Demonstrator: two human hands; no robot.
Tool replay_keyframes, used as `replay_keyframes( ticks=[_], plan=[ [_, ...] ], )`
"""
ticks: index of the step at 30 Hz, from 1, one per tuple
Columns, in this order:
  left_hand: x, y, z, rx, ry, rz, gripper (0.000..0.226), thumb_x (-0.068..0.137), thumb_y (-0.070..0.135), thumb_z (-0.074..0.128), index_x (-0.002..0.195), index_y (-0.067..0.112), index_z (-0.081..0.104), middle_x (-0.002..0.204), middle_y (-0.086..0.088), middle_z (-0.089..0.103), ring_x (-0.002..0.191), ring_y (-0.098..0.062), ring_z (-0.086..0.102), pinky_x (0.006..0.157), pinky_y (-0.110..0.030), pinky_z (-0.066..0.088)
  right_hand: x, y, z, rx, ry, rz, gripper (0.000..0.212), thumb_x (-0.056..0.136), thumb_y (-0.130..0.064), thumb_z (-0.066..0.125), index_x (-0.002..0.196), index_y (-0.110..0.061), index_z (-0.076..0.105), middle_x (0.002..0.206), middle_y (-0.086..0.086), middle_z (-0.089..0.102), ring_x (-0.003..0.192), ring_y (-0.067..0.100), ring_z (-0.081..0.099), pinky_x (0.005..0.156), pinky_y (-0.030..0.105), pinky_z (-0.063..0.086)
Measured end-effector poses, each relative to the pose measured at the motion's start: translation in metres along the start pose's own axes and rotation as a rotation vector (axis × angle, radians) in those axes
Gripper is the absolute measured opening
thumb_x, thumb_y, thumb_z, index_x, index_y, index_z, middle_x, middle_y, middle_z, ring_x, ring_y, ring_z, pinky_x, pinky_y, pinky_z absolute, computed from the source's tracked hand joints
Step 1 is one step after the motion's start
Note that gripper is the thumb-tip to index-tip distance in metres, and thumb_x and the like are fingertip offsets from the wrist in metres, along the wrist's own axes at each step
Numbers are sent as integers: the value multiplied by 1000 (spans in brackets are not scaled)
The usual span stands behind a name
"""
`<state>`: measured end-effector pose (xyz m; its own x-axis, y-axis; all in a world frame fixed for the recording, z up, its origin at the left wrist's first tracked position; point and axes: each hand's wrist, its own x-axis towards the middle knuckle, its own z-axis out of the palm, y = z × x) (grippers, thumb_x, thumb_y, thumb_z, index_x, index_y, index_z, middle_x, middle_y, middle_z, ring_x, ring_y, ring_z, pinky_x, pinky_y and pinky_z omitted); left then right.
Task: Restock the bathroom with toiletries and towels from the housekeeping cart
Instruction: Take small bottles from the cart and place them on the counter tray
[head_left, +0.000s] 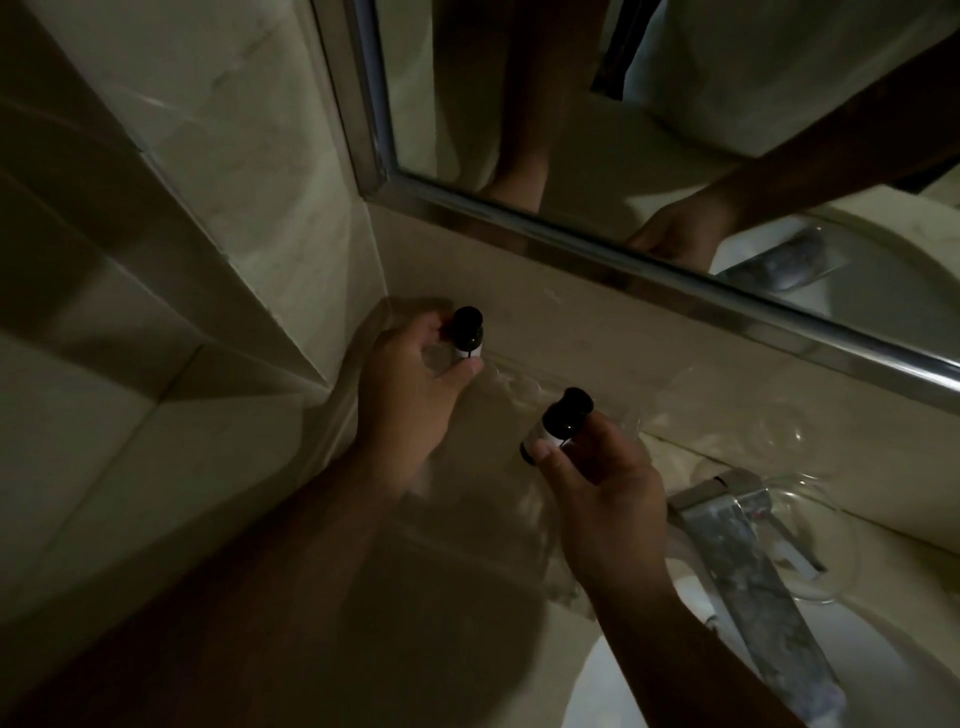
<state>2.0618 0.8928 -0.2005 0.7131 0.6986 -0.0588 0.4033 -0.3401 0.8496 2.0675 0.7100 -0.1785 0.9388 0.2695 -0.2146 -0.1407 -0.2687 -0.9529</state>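
Dim bathroom, beige vanity counter (457, 525) wedged into a corner: tiled wall (182, 208) on the left, chrome-framed mirror (675, 130) above the backsplash. Left hand (415, 384) pinches a small black-capped toiletry bottle (469, 335) between thumb and fingers, close to the corner and roughly upright with the cap toward the mirror. Can't tell if its base is down on the counter. Right hand (602, 493) grips a second black-capped bottle (560, 427), long axis tilted with the cap pointing up toward the backsplash, clearly off the surface. Something clear and glossy lies along the backsplash between the two bottles, possibly a tray, too washed out to call. Judgement: drop zone is the strip along the backsplash. The left bottle is nearer it, and the right needs righting first. Room is tight: wall hard left, faucet (753, 561) and sink basin (649, 691) just right of the right hand, so free space runs only between the hands.
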Motion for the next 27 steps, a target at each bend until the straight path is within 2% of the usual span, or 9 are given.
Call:
replay_keyframes(
  ticks=[2, 6, 9, 13, 16, 18, 22, 25, 27],
  plan=[
    [0, -1, 2, -6, 0, -6, 43, 82, 29, 81, 122, 27, 64, 113, 13, 67, 105, -8, 61, 85, -25, 47, 1, 2, 1, 10, -8, -3, 34, 87, -11, 74, 114, -30, 69, 96, -23, 73, 93, -6, 68, 72, 6, 50],
    [2, -3, 5, 21, 11, 8, 41, 81, 29, 81, 119, 25, 65, 114, 6, 69, 105, -14, 63, 88, -36, 53, 4, 5, 0, -5, 0, -14, 34, 85, -11, 75, 113, -30, 69, 95, -24, 73, 92, -6, 68, 73, 6, 50],
    [4, -3, 6, 27, 29, 37, 41, 80, 28, 82, 118, 23, 67, 111, 8, 68, 103, -12, 62, 88, -33, 52, 5, 6, -1, 50, 6, -14, 37, 85, -5, 75, 119, -20, 69, 100, -16, 75, 95, -1, 70, 75, 9, 52],
    [5, -1, 5, 57, 51, 44, 41, 79, 30, 83, 115, 20, 66, 98, 15, 57, 96, -10, 57, 83, -32, 51, 7, 4, 0, 54, -18, -17, 37, 86, -4, 73, 116, -25, 67, 97, -28, 72, 94, -8, 68, 73, 5, 50],
    [4, -1, 5, 24, 39, 27, 45, 77, 31, 84, 117, 22, 64, 100, 14, 56, 99, -12, 59, 84, -35, 52, 9, 5, 0, 35, -20, -28, 32, 86, -7, 74, 113, -25, 69, 97, -25, 72, 92, -8, 68, 74, 6, 51],
    [3, -2, 4, -24, 28, 26, 49, 75, 28, 86, 118, 24, 63, 103, 15, 56, 101, -9, 57, 87, -30, 51, 10, 5, 2, 40, -27, -31, 31, 86, -7, 75, 115, -19, 70, 101, -16, 74, 94, -5, 69, 75, 8, 52],
    [-2, -5, -4, -79, 3, 4, 61, 76, 19, 86, 130, 19, 58, 118, 11, 56, 108, -5, 53, 76, 2, 39, 14, 5, 8, 19, -21, -53, 38, 86, -9, 75, 122, -16, 68, 105, -12, 75, 99, -1, 69, 82, 12, 54],
    [-14, -9, -13, -66, 15, 1, 51, 81, 21, 82, 127, 21, 59, 117, 15, 56, 106, -1, 52, 76, 3, 39, 22, 4, 16, -57, 10, -106, 39, 86, -10, 76, 123, -18, 68, 107, -11, 73, 98, -2, 68, 84, 13, 54],
    [-23, -13, -18, -66, 11, 27, 46, 85, 23, 78, 128, 22, 60, 121, 14, 57, 110, 0, 51, 86, -5, 43, 27, 1, 22, -128, 20, -147, 41, 87, -15, 76, 125, -23, 67, 111, -16, 71, 99, -5, 66, 84, 11, 53]
  ],
)
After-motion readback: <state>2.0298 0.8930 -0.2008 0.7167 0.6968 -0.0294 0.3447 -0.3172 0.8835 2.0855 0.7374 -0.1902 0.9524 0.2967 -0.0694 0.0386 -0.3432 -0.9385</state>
